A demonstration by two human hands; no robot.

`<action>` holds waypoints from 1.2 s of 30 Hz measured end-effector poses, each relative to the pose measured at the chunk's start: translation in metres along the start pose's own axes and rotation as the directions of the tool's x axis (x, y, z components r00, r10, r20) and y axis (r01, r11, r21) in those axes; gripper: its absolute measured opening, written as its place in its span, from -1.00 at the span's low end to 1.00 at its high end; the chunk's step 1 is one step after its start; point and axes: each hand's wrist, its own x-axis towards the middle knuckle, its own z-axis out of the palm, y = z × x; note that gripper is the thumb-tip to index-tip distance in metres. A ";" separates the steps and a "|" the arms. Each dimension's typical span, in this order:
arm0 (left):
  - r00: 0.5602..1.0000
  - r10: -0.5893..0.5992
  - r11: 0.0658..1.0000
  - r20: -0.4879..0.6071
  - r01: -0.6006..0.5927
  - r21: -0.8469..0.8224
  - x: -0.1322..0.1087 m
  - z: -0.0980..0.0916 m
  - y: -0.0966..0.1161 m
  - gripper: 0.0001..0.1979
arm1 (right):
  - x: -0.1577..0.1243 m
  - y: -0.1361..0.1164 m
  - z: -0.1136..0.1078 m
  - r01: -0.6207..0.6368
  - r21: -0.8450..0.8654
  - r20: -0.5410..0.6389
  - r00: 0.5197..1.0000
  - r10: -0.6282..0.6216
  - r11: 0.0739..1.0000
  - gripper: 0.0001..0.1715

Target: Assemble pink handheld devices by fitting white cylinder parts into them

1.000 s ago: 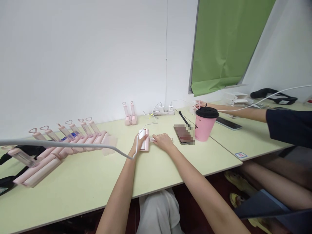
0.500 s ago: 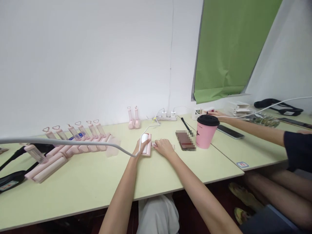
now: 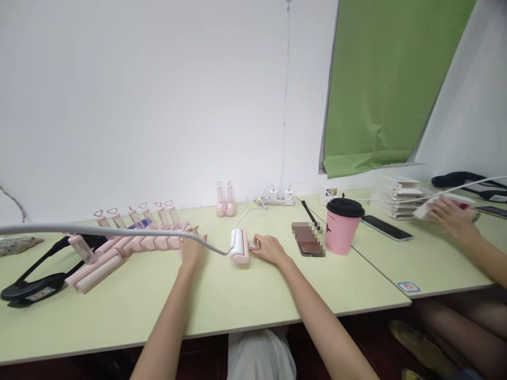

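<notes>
A pink-and-white lint roller [image 3: 240,247] lies on the table in front of me. Its handle is in the closed fingers of my right hand [image 3: 270,248]. My left hand [image 3: 193,247] is at the right end of a row of pink lint rollers [image 3: 148,241] with clear handles and heart-shaped loops. Its fingers are curled down over something pale pink, mostly hidden by the hand. Two more rollers [image 3: 225,203] stand against the wall.
A white cable [image 3: 158,230] crosses close before the camera. To the right are a phone [image 3: 307,237], a pink cup [image 3: 339,227] and another phone [image 3: 387,227]. A co-worker's hand [image 3: 455,219] holds a white box beside stacked boxes [image 3: 402,195]. Black straps [image 3: 34,287] lie at left.
My left hand has let go of the lint roller and moved left to the row. My right hand stays at the handle. The co-worker's hand has moved right and now holds a box.
</notes>
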 end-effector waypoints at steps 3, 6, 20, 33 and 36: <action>0.992 0.072 0.933 0.106 -0.104 0.344 -0.002 -0.033 -0.016 -0.76 | 0.001 0.000 0.002 0.023 0.012 -0.002 1.000 -0.023 1.000 -0.62; 0.975 0.106 0.925 0.196 -0.169 0.339 -0.012 -0.040 -0.016 -0.67 | 0.003 0.000 0.005 0.038 -0.018 0.008 0.999 -0.037 0.999 -0.63; 0.796 -0.240 0.653 0.556 0.556 -0.514 -0.037 0.037 0.037 -0.35 | 0.000 0.009 0.002 -0.087 -0.129 0.008 0.996 0.088 0.988 -0.66; 0.869 0.078 0.935 0.488 0.105 -0.338 -0.059 0.054 0.031 -0.45 | 0.000 0.003 0.009 0.051 -0.196 0.029 0.999 -0.046 0.979 -0.54; 0.921 0.075 0.972 0.383 0.018 -0.235 -0.060 0.051 0.033 -0.39 | 0.002 0.001 0.008 0.022 -0.178 -0.014 1.000 -0.025 0.984 -0.53</action>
